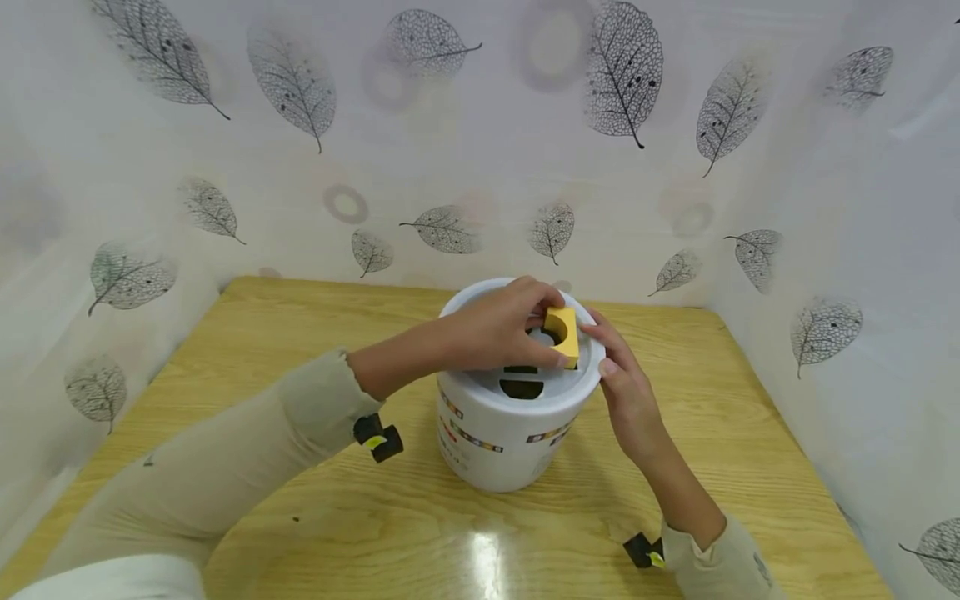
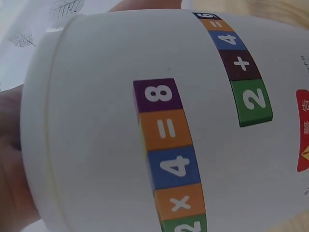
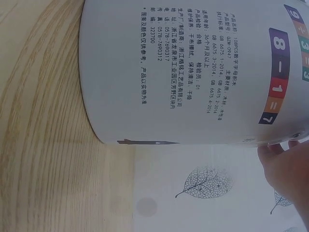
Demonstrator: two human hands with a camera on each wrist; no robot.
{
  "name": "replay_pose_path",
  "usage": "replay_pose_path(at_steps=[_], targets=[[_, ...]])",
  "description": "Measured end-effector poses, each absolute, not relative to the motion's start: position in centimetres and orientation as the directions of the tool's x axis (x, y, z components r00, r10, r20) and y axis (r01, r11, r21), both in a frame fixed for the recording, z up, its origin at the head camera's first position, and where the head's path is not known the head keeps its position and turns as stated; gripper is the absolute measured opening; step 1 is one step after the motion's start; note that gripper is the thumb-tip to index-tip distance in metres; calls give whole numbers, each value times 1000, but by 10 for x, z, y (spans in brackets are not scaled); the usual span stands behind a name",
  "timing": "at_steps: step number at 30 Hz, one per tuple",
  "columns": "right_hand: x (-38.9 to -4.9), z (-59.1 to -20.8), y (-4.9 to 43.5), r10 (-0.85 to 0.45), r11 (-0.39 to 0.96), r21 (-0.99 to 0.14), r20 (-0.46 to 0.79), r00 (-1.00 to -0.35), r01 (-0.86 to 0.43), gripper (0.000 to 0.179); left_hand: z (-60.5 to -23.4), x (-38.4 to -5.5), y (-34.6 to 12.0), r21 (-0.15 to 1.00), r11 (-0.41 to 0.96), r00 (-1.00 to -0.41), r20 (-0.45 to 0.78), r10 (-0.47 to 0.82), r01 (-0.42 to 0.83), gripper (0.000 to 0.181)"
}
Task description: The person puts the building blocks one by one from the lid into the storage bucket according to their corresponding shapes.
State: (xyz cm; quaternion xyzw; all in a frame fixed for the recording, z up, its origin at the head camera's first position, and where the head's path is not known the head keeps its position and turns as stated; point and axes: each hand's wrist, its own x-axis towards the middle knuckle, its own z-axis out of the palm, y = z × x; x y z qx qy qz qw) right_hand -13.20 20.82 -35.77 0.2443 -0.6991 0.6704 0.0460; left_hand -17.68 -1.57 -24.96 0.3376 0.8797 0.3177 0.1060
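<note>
A white bucket [image 1: 495,450] with a white lid stands upright on the wooden table, its side printed with coloured number sums. Dark cut-out slots [image 1: 522,389] show in the lid. Over the lid my left hand [image 1: 491,329] pinches a yellow block [image 1: 570,333] with a rounded notch, between thumb and fingers. The block sits at a slot on the lid's right part; how far it is inside cannot be told. My right hand [image 1: 628,392] rests on the bucket's right rim, thumb and fingertips against the edge. Small print [image 3: 193,63] covers the bucket's side in the right wrist view.
The wooden table [image 1: 337,500] surrounds the bucket. A pale curtain [image 1: 480,167] with dark leaf prints hangs behind and at both sides. Black wrist mounts [image 1: 378,437] are strapped at both sleeves.
</note>
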Motion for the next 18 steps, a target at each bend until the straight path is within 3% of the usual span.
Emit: replay_pose_path(at_steps=[11, 18], targets=[[-133, -357, 206, -273, -33, -922, 379, -884, -385, 41, -252, -170, -17, 596, 603, -772, 47, 634, 531, 72], [-131, -356, 207, -259, -22, -914, 396, -881, -404, 41, -251, -171, -29, 650, 571, -791, 76, 607, 501, 72]])
